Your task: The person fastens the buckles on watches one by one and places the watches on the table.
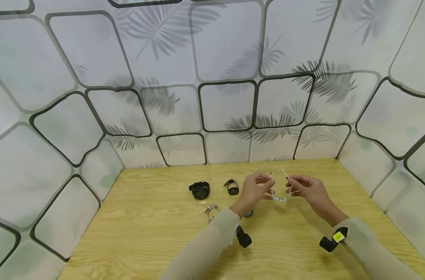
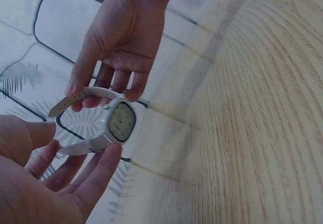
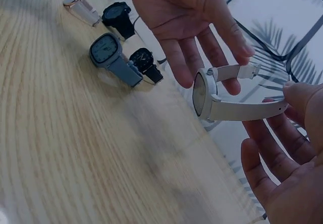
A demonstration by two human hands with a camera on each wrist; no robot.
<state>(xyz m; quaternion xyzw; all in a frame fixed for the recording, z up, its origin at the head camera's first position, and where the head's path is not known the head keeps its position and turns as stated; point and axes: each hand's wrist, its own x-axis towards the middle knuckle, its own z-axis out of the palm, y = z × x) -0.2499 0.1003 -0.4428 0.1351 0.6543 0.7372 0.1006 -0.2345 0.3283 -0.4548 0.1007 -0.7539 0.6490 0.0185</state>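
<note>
A white watch [image 1: 279, 199] with a squarish dial hangs between both hands above the table, its strap unfastened. My left hand [image 1: 252, 192] pinches the buckle half of the strap, with fingers close under the case in the left wrist view. The strap end with the holes is pinched between thumb and fingers of my right hand [image 1: 310, 192]. In the right wrist view the watch case [image 3: 200, 95] is seen from the side, with both strap halves [image 3: 247, 111] reaching toward the right hand.
On the wooden table [image 1: 146, 233] lie a large black watch [image 1: 200, 190], a smaller black watch [image 1: 232, 187] and a light-strapped watch [image 1: 211, 210]. A grey square watch [image 3: 108, 50] is partly hidden by the left wrist in the head view. Patterned walls [image 1: 226, 105] enclose the table.
</note>
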